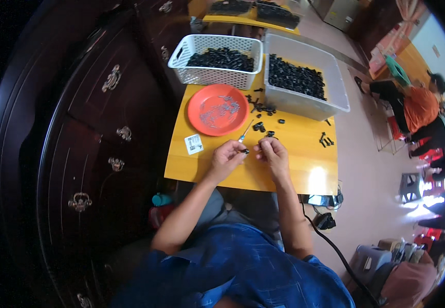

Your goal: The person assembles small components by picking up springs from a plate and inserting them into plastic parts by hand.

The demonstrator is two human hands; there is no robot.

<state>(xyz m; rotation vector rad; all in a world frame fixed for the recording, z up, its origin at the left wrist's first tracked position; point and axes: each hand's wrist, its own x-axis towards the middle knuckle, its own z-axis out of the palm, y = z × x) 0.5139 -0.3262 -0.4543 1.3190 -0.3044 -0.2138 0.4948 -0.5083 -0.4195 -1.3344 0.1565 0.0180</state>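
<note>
My left hand [226,158] is closed around a small black plastic part [244,151], whose end shows past the fingertips. A few centimetres to its right, my right hand [274,154] has its thumb and fingers pinched together; what sits between them is too small to make out. A thin screwdriver [243,137] lies on the table just beyond the left fingers. Black parts [259,126] lie loose beyond the hands, one of them [270,134] right by the right fingertips. Left of these stands a red plate [194,117] with many small silver screws [226,109].
A white perforated basket [217,79] and a clear plastic bin [304,108], both full of black parts, stand at the back of the yellow table [222,179]. A white label card [193,144] lies at left. Dark drawers [94,143] flank the table. Several people sit at far right.
</note>
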